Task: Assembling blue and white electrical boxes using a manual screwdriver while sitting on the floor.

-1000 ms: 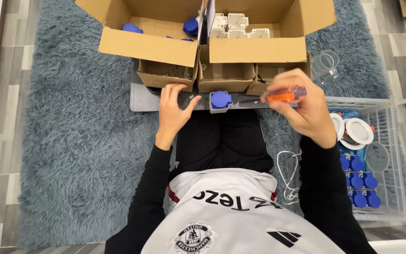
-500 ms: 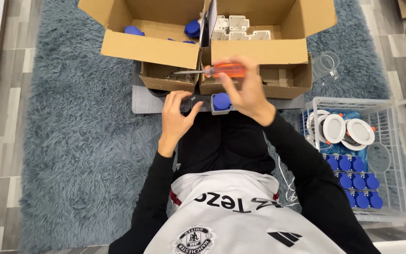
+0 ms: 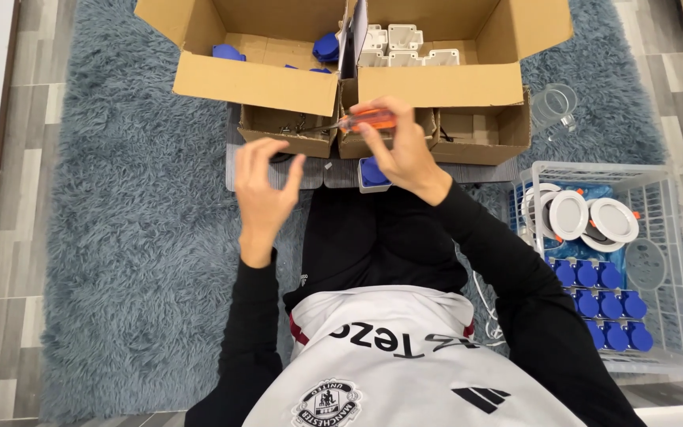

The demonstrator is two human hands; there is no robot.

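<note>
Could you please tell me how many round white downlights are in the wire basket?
3, as far as shows: one downlight in the middle, another to its right, and a third mostly hidden behind them on the left, all at the basket's far end. More may lie underneath.

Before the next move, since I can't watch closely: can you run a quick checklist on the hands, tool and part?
1. Right hand grips the orange-handled screwdriver: ok.
2. Left hand holds something: not ok, it looks empty, fingers spread.
3. Blue-capped part lies on the grey board: ok.
4. Screwdriver tip on the part: not ok, it points toward the small cardboard box.
5. Screw picked up: cannot tell.
</note>
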